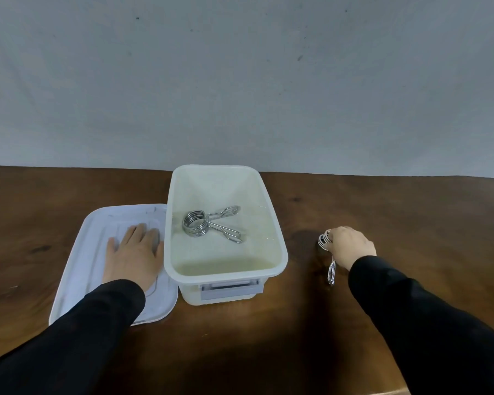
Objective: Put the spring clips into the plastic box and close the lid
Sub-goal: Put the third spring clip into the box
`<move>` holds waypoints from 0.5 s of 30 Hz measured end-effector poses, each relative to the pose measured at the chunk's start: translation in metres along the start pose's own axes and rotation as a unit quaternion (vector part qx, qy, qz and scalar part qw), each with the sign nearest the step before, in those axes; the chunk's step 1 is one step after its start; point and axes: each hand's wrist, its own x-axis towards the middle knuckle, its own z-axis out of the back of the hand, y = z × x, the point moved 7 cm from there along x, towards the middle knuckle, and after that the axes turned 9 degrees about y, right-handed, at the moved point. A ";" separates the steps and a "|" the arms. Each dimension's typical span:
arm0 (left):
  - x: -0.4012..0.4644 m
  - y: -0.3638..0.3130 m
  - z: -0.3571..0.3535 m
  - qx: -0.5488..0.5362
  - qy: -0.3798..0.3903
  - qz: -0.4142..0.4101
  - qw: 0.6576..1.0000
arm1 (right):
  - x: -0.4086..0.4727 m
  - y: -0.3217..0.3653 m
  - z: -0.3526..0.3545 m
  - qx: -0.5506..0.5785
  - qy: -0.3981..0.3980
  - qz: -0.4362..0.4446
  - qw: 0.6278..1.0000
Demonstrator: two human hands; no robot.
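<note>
Box: open plastic box [277, 223], frame centre, one spring clip [208, 225] inside.
Left hand [134, 252]: spread flat on lid [77, 266], lower left.
Right hand [351, 245]: closed around second spring clip [327, 252] on surface [411, 218], right of box.

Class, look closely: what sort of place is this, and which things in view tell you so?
Probably a bare staging spot indoors, not a lived-in room: a dark wooden table set against a plain grey backdrop, with only an open plastic box, its lid and spring clips laid out.
</note>
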 end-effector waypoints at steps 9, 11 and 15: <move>0.001 0.000 0.000 -0.006 -0.006 -0.007 1.000 | 0.000 0.014 0.006 -0.029 -0.025 0.030 0.999; 0.001 0.000 0.000 -0.009 -0.004 -0.006 1.000 | -0.003 0.026 0.025 -0.034 -0.061 0.064 0.996; 0.004 0.002 -0.004 -0.011 0.010 -0.001 1.000 | -0.024 0.082 0.090 -0.075 -0.167 0.220 0.958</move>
